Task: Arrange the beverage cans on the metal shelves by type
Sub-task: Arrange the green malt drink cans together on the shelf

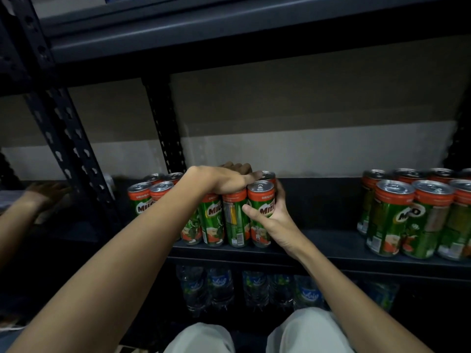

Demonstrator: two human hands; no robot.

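Note:
A cluster of green and red Milo cans (235, 220) stands upright on the dark metal shelf (331, 245), left of centre. My left hand (221, 180) lies over the tops of the middle cans, its fingers bent down behind them. The front right can (261, 194) of the cluster is held by my right hand (277, 222), thumb on its front and fingers round its right side. A second group of Milo cans (392, 217) stands at the shelf's right end, with a bare gap between the two groups.
Perforated black uprights (66, 138) frame the shelf on the left, and another shelf (229, 29) runs overhead. Water bottles (219, 289) fill the level below. Another person's hand (48, 197) reaches in at the far left. My knees show at the bottom.

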